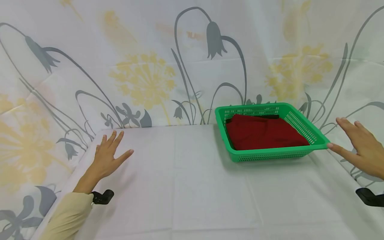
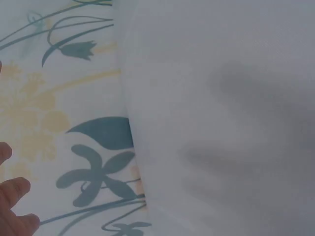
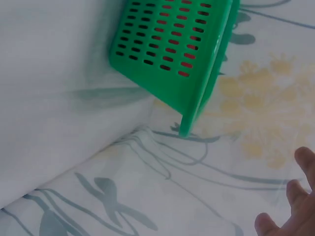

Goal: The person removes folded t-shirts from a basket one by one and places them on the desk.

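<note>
On the white counter, toward the back right, a green basket holds dark red cloth; the right hand hovers by its corner, the left hand well apart, both with fingers spread.

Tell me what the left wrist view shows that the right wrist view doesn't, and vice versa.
Only the left wrist view: the left hand and a finger-like shadow on the white tabletop.
Only the right wrist view: the right hand, and the green basket with red cloth showing through its slots.
Both: the white tabletop and floral fabric.
</note>
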`<state>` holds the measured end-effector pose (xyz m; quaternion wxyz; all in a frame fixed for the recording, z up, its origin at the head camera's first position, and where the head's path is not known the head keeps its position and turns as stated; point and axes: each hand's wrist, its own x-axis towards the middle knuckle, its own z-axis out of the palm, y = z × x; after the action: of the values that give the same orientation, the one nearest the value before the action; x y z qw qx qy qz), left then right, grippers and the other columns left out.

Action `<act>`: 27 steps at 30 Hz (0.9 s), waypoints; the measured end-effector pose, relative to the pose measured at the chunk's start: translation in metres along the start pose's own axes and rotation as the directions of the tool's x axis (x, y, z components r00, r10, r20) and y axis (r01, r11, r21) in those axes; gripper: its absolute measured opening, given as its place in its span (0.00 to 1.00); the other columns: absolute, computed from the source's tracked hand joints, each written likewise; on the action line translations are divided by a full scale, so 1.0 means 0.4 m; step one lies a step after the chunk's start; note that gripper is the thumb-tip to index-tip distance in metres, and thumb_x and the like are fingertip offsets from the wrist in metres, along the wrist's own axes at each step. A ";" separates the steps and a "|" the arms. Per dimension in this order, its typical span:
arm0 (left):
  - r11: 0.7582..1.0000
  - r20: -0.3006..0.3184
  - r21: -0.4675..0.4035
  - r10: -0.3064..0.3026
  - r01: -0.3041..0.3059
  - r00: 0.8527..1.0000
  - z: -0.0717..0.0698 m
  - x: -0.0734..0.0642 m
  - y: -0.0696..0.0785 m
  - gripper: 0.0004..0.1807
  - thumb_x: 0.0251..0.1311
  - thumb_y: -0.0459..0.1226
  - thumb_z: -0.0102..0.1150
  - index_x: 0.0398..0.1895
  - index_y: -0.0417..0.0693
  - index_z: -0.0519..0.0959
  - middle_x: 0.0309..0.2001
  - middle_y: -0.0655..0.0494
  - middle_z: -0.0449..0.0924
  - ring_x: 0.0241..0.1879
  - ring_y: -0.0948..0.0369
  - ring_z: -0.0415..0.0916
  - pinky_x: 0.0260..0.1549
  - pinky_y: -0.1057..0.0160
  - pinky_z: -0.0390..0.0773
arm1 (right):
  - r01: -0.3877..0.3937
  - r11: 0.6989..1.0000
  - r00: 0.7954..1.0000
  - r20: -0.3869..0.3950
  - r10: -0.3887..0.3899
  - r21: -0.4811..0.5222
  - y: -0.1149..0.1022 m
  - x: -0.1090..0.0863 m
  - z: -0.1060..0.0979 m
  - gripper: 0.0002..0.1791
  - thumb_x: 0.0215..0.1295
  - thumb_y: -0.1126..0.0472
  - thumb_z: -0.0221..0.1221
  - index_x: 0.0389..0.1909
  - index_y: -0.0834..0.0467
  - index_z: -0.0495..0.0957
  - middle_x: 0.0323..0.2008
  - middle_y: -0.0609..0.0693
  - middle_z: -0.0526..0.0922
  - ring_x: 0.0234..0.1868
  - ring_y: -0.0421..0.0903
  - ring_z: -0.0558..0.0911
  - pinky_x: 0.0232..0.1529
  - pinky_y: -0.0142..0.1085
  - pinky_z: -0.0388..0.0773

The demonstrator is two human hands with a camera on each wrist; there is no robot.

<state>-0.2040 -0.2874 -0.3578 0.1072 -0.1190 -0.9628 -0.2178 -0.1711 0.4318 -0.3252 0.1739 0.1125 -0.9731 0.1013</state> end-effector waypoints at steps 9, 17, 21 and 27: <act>0.989 -0.078 -0.151 0.002 -0.014 0.997 0.001 0.022 0.049 0.42 0.67 0.52 0.52 0.77 0.44 0.49 0.74 0.35 0.42 0.71 0.34 0.32 0.59 0.28 0.40 | -0.018 0.988 0.999 -0.034 0.023 0.156 -0.034 0.018 -0.020 0.42 0.73 0.54 0.50 0.76 0.63 0.37 0.72 0.71 0.41 0.71 0.69 0.37 0.64 0.65 0.31; 0.974 -0.227 -0.207 0.046 -0.094 0.973 0.014 0.051 0.087 0.37 0.67 0.47 0.56 0.74 0.41 0.58 0.70 0.38 0.57 0.70 0.40 0.50 0.60 0.33 0.53 | -0.041 0.973 0.997 -0.048 0.054 0.229 -0.059 0.038 -0.039 0.40 0.72 0.55 0.51 0.77 0.56 0.40 0.73 0.67 0.46 0.71 0.70 0.45 0.63 0.66 0.39; 0.961 -0.253 -0.263 0.012 -0.081 0.967 0.017 0.062 0.116 0.34 0.67 0.46 0.56 0.72 0.43 0.61 0.69 0.40 0.60 0.69 0.42 0.53 0.60 0.35 0.55 | -0.033 0.961 0.997 -0.061 0.052 0.274 -0.069 0.050 -0.046 0.39 0.73 0.56 0.51 0.78 0.53 0.42 0.73 0.67 0.49 0.70 0.70 0.47 0.64 0.65 0.40; 0.931 -0.236 -0.363 -0.050 -0.041 0.970 0.029 0.082 0.160 0.33 0.67 0.46 0.55 0.72 0.44 0.62 0.70 0.41 0.60 0.66 0.42 0.60 0.61 0.42 0.61 | -0.028 0.944 0.995 -0.084 0.059 0.330 -0.090 0.063 -0.048 0.38 0.73 0.58 0.50 0.78 0.52 0.43 0.72 0.67 0.53 0.72 0.65 0.49 0.68 0.56 0.39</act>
<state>-0.2193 -0.2203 -0.3343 0.1989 -0.1073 -0.8855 -0.4061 -0.1788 0.3974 -0.2927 0.1955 0.1136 -0.9358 0.2706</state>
